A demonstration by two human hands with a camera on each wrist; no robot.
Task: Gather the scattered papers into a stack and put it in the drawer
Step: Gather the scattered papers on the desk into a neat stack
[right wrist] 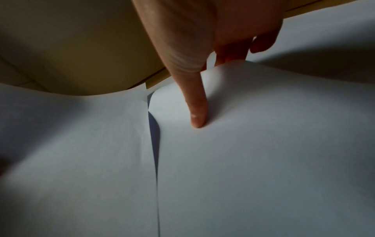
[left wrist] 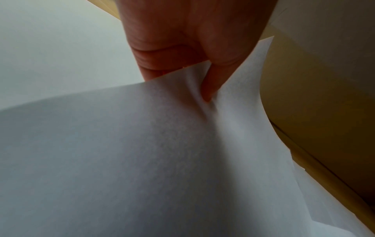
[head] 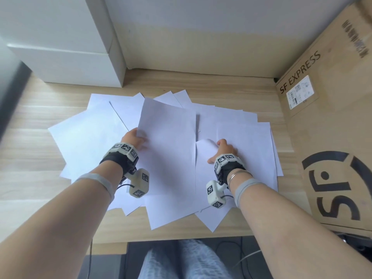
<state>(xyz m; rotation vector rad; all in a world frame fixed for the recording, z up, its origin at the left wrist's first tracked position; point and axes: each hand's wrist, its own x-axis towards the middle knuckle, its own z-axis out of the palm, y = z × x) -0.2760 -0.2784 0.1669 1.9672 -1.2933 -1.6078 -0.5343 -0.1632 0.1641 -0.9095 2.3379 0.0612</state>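
— Both hands? L hand (head: 135,140) pinches a raised sheet (head: 167,146); R hand (head: 225,150) pinches another's curled corner.
— Papers (head: 88,133)?
— Fanned over mid tabletop (head: 36,117), overhanging near edge; drawer unseen

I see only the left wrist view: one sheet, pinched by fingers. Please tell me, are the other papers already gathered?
Observer: No. In the head view the papers lie fanned out on the wooden desk.
Operator: What does the right hand do?
Observer: The right hand lifts the corner of another sheet, thumb on top.
Operator: Is something beside the papers?
Observer: A cardboard box stands at the right, a white box at the back left.
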